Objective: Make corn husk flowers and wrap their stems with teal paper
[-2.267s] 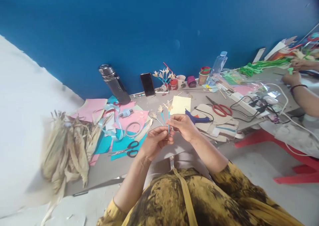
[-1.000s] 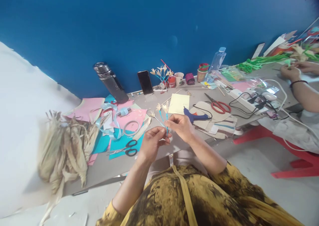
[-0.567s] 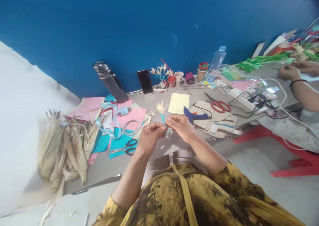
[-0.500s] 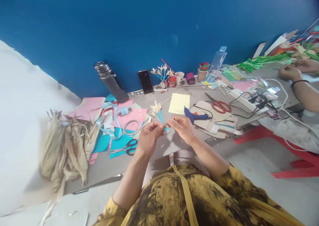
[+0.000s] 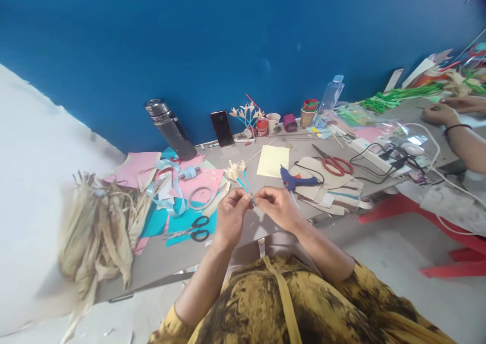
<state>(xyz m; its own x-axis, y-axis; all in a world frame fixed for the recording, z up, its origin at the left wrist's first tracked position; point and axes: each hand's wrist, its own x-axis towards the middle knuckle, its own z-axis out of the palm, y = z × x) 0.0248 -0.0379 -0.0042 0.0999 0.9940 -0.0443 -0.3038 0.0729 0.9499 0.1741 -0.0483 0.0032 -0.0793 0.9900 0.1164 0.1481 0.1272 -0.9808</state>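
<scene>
Cream-coloured craft flowers (image 5: 236, 170), which look made of dried husk, lean up and left on blue stems. My left hand (image 5: 230, 216) is closed, pinching the stems near their lower ends between thumb and fingers. My right hand (image 5: 280, 208) is also closed, its thumb and fingertips pinched on the blue stem end beside the left fingertips. What lies exactly between the right fingertips is too small to make out. A blue glue gun (image 5: 301, 181) rests just beyond my right hand. Black-handled scissors (image 5: 195, 228) lie left of my left hand.
Dried husks (image 5: 104, 227) hang over the table's left edge. A dark flask (image 5: 170, 131), phone (image 5: 221, 128) and finished flowers (image 5: 247, 116) stand along the wall. Yellow paper (image 5: 273, 161) and red-handled scissors (image 5: 334, 162) lie ahead. At right are a power strip (image 5: 375, 154) and another person's hands (image 5: 442, 114).
The flowers have tilted further left, and both hands sit slightly lower. My right fingertips have shifted down along the stem ends, close to the left ones.
</scene>
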